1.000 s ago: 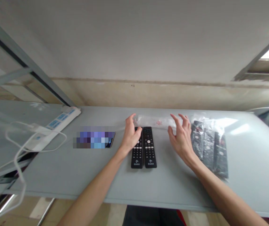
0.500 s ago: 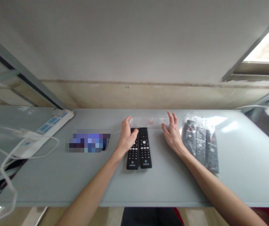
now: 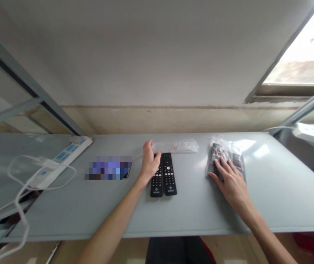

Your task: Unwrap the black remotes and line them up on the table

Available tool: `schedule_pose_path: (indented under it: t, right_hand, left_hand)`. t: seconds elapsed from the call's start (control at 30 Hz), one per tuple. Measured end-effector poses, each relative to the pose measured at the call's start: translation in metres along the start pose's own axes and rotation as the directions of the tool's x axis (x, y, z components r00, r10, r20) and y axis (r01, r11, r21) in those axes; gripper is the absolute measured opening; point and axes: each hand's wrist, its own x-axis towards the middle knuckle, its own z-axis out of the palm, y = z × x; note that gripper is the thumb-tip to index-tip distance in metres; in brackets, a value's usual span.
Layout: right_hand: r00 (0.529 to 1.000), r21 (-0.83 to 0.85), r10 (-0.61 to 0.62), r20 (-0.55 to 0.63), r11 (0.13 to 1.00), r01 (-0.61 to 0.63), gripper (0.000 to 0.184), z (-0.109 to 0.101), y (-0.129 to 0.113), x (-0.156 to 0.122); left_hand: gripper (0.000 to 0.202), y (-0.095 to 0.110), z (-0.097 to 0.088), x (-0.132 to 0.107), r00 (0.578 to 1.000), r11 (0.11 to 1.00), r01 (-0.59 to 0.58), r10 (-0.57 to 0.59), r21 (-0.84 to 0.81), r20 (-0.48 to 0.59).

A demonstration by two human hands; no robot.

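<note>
Two black remotes (image 3: pixel 163 174) lie side by side, long edges touching, at the middle of the grey table (image 3: pixel 190 212), buttons up. Left hand (image 3: pixel 149 161) rests over the far end of the left one, thumb laid across its upper buttons, fingers bent toward the near corner of an empty clear bag (image 3: pixel 176 146). That bag lies flat just beyond the pair. Cannot tell whether the fingers grip anything.

Right hand (image 3: pixel 230 179) lies flat, palm down, fingers spread on a pile of bagged remotes (image 3: pixel 224 154) to the right, well apart from the bare pair. It presses on the plastic and grips nothing.

Far left: white power strip (image 3: pixel 65 154) with a white cable (image 3: pixel 22 183) looping toward the table's edge. Between the strip and the left hand, a flat object (image 3: pixel 109 167), blurred out.
</note>
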Motion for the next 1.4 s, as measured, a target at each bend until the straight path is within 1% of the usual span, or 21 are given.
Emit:
schedule_pose_path:
  t: [0.1,0.17,0.27,0.33,0.47,0.6,0.7,0.77,0.83,0.93,0.97,1.07,1.13,1.2,1.27,1.33,1.4]
  right_hand:
    - [0.998,0.015,-0.026,-0.065,1.000,0.027,0.052,0.003,0.003,-0.005]
    - [0.995,0.000,-0.053,-0.082,0.999,0.053,0.052,0.002,0.000,-0.004]
    - [0.992,-0.045,-0.111,-0.056,0.993,0.109,0.055,0.000,-0.004,-0.008]
    - [0.987,-0.056,-0.160,-0.033,0.986,0.158,0.055,0.000,-0.006,-0.012]
    - [0.965,-0.089,-0.258,-0.034,0.963,0.255,0.043,-0.003,-0.008,-0.012]
    - [0.931,-0.101,-0.365,0.000,0.926,0.363,0.030,-0.014,-0.008,-0.003]
    - [0.915,-0.072,-0.401,0.042,0.912,0.403,0.030,-0.021,-0.011,0.001]
    - [0.935,-0.078,-0.353,0.044,0.932,0.355,0.028,-0.024,-0.017,0.001]
    - [0.963,-0.120,-0.265,0.045,0.956,0.269,0.025,-0.024,-0.025,0.000]
    - [0.980,-0.213,-0.183,0.076,0.957,0.196,0.043,-0.021,-0.040,0.000]
    - [0.981,-0.237,-0.172,0.093,0.953,0.190,0.045,-0.019,-0.045,0.001]
    - [0.977,-0.281,-0.145,0.153,0.942,0.184,0.031,-0.018,-0.059,0.006]
    - [0.975,-0.277,-0.129,0.182,0.945,0.176,0.023,-0.021,-0.065,0.009]
    - [0.979,-0.234,-0.097,0.177,0.962,0.138,0.022,-0.030,-0.068,0.010]
    - [0.989,-0.139,-0.047,0.138,0.988,0.066,0.024,-0.046,-0.067,0.011]
    - [0.996,0.015,0.008,0.084,1.000,-0.009,0.022,-0.067,-0.060,0.015]
    - [0.997,0.201,0.076,0.031,0.976,-0.081,0.021,-0.088,-0.048,0.025]
  left_hand:
    - [0.068,0.009,0.000,-0.002,0.997,0.998,-0.061,0.062,0.015,-0.036]
    - [0.067,0.015,-0.001,-0.004,0.991,0.992,-0.115,0.118,0.049,-0.063]
    - [0.063,0.023,-0.002,-0.006,0.966,0.962,-0.230,0.244,0.149,-0.088]
    - [0.061,0.025,-0.002,-0.007,0.947,0.936,-0.284,0.308,0.210,-0.090]
    - [0.060,0.024,0.000,-0.007,0.934,0.920,-0.320,0.346,0.227,-0.084]
    - [0.057,0.023,0.001,-0.006,0.928,0.920,-0.341,0.362,0.195,-0.083]
    - [0.055,0.026,0.000,-0.006,0.917,0.912,-0.369,0.388,0.180,-0.086]
    - [0.055,0.028,-0.001,-0.005,0.909,0.904,-0.388,0.407,0.178,-0.088]
    - [0.055,0.029,-0.001,-0.005,0.901,0.894,-0.407,0.426,0.185,-0.078]
    - [0.055,0.030,0.000,-0.007,0.896,0.888,-0.418,0.437,0.193,-0.072]
    - [0.055,0.031,0.000,-0.008,0.897,0.887,-0.418,0.438,0.194,-0.068]
    - [0.055,0.032,0.001,-0.010,0.902,0.890,-0.413,0.430,0.194,-0.048]
    - [0.054,0.031,0.001,-0.010,0.907,0.893,-0.402,0.419,0.203,-0.047]
    - [0.054,0.031,0.000,-0.010,0.915,0.899,-0.380,0.400,0.216,-0.057]
    - [0.054,0.031,-0.001,-0.010,0.924,0.910,-0.353,0.376,0.219,-0.072]
    - [0.053,0.031,-0.002,-0.011,0.931,0.920,-0.333,0.355,0.205,-0.086]
    - [0.053,0.032,-0.001,-0.012,0.937,0.933,-0.322,0.338,0.164,-0.087]
